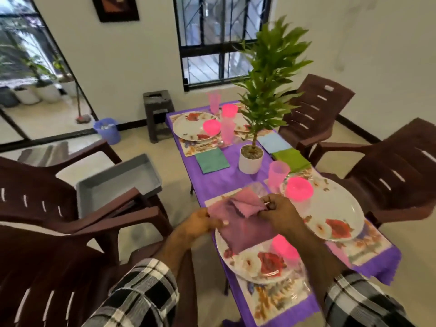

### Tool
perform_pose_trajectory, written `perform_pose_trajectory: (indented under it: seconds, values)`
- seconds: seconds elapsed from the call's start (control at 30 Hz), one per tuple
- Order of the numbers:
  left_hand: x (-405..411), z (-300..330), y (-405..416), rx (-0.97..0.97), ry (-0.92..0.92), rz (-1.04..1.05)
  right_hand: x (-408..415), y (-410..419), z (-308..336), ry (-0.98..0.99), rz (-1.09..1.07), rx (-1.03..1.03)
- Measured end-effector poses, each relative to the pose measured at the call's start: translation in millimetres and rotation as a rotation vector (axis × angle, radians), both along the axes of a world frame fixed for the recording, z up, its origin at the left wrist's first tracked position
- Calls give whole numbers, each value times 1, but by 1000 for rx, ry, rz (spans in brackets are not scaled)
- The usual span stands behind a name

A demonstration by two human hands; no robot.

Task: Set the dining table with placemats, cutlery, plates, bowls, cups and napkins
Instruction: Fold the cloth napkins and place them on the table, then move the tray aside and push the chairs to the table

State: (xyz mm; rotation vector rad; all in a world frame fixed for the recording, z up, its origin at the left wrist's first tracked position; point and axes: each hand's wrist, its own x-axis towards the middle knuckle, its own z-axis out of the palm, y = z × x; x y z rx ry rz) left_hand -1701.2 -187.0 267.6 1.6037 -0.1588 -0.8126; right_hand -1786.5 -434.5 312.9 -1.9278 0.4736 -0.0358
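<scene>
Both hands, left hand [200, 223] and right hand [278, 208], pinch the pink napkin [245, 223] over the plate [254, 263] at the surface's near-left corner. It looks soft and floppy (hold its corners).

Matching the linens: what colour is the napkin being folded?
Dusty pink-mauve napkin, held by left hand and right hand; head view.

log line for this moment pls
step: folding napkin | left hand: pinches pink napkin | right hand: pinches it | over: near plate
</scene>
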Motion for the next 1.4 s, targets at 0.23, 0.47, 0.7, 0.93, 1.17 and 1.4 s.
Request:
perform_pose_trajectory:
  seconds: [0.23,0.47,0.7,0.93,1.17,1.4]
  values:
    - [119,-29,-31,-63,11,350,142,-6,-61,-9,-92,-41]
    - [209,-72,-53,114,-415,450,238,-16,-101,-89,-1,-225]
    - [218,-132,-63,566,-589,209,250,-16,-159,118,139,-482]
    - [198,-110,-56,891,-601,90,231,-6,-129,191,168,-815]
    - [124,-48,-37,851,-620,89,155,20,-59,106,185,-928]
    - [-19,21,34,843,-747,75,13,97,-12,45,159,-1049]
